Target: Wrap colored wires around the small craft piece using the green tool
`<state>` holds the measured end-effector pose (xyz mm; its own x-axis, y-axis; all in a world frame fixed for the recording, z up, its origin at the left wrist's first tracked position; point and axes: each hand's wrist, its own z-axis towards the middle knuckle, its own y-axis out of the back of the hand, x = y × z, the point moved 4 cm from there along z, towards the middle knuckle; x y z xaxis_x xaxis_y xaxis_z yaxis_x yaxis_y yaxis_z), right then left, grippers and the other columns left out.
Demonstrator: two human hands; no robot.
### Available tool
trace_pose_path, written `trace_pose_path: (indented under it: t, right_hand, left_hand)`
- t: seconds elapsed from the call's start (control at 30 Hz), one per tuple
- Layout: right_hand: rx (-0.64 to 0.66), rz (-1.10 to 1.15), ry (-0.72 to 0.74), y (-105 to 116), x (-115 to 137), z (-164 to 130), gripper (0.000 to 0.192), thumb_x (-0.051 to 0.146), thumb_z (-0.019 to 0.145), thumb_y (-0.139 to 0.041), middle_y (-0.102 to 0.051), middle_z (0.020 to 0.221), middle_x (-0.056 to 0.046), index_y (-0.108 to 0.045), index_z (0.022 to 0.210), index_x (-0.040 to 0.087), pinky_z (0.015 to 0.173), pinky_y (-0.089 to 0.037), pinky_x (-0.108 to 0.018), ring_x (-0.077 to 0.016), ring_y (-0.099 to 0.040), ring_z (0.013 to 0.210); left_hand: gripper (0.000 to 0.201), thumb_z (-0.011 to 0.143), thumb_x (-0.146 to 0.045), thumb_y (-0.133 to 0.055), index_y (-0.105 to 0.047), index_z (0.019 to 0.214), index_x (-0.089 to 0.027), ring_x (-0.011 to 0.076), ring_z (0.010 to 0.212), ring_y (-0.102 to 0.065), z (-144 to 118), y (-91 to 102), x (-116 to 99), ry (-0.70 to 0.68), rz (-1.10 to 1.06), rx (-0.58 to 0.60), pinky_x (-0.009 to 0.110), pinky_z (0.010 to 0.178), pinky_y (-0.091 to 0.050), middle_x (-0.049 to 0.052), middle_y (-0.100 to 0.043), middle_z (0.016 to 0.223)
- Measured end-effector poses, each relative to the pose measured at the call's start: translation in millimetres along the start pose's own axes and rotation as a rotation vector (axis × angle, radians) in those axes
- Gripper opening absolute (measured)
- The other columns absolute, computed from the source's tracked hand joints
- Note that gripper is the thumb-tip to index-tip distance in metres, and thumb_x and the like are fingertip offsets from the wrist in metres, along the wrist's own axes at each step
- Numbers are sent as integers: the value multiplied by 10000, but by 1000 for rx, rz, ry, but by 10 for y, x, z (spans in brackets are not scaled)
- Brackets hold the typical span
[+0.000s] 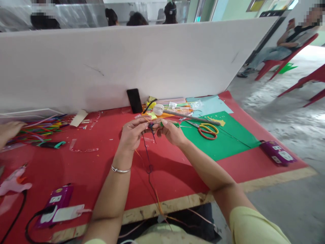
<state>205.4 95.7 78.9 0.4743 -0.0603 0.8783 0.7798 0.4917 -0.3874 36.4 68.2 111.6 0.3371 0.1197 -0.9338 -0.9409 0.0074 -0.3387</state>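
Note:
My left hand [132,134] and my right hand [172,131] meet above the red table [101,169], fingertips pinched on a small bundle of thin wires [151,127] in dark blue and orange. The loose wire ends [148,162] hang down from my fingers toward my lap. A silver bangle [120,169] sits on my left wrist. A green stick-like piece [175,124] shows just past my right thumb; whether I hold it is unclear.
Scissors [208,130] with red and yellow handles lie on a green sheet [223,140] right of my hands. A black phone [134,100] leans on the white partition [127,64]. Colourful sticks [40,128] lie at left, a purple device [57,200] near the edge, another [276,153] at right.

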Motion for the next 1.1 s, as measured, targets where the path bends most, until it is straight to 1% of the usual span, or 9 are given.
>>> trace_pose_path:
  t: [0.1,0.2,0.3,0.4,0.47,0.57,0.67,0.8,1.1]
  right_hand:
    - [-10,6,13,7,7,11,533,715,870,-826,-728,872,-67,-798,853,183,589,-560,-257,-171,-650,774]
    - [-20,30,3,13,4,19,536,716,846,-840,-715,847,-58,-795,827,182,590,-557,-256,-154,-619,733]
    - [-25,27,-16,18,11,20,532,712,842,-834,-705,844,-59,-778,799,185,594,-548,-254,-155,-616,733]
    - [-23,2,-30,13,25,16,534,718,847,-819,-693,840,-59,-762,792,190,597,-538,-258,-162,-612,738]
    - [-13,-5,-35,4,28,12,541,724,848,-810,-684,836,-57,-758,794,188,597,-532,-262,-160,-602,729]
    - [-2,1,-36,1,19,10,543,725,846,-814,-689,868,-61,-765,804,187,602,-526,-264,-158,-596,735]
    - [-2,11,-19,17,3,12,536,726,850,-820,-685,893,-62,-777,833,192,597,-516,-262,-168,-598,773]
    - [-21,-32,-7,56,-41,11,520,720,890,-786,-673,901,-57,-764,864,201,602,-509,-271,-174,-592,787]
    - [-78,-132,43,27,-51,-34,425,669,987,-698,-699,968,-46,-719,997,244,638,-495,-262,-191,-611,874]
  left_hand:
    - [212,709,-299,-953,-919,888,-192,242,1006,-777,13,25,3,-52,31,-17,338,792,-657,134,-829,1245]
    - [151,756,-247,-900,-926,903,-222,266,1141,-761,41,86,-3,-178,172,-82,338,866,-649,124,-806,1324]
    - [230,754,-153,-882,-933,948,-265,285,1266,-724,51,131,-23,-315,375,-168,334,937,-634,99,-779,1402]
    - [278,762,-158,-880,-929,1012,-270,299,1296,-718,37,118,-26,-332,352,-171,314,866,-635,98,-751,1480]
    - [277,779,-217,-875,-924,1050,-252,282,1205,-754,23,81,-17,-257,227,-109,285,758,-620,112,-780,1438]
    - [357,756,-279,-886,-916,1107,-221,216,941,-777,5,11,-4,-91,42,17,253,635,-576,118,-853,1217]
    - [420,702,-262,-950,-913,1120,-236,147,751,-732,-2,-29,-10,-36,-60,73,230,583,-552,68,-855,1012]
    - [428,649,-225,-1020,-918,1065,-244,102,625,-666,15,-42,20,-64,-70,32,211,523,-510,16,-802,843]
    - [365,639,-191,-1002,-918,993,-229,112,590,-684,47,-8,91,-99,59,-58,219,500,-511,9,-802,773]
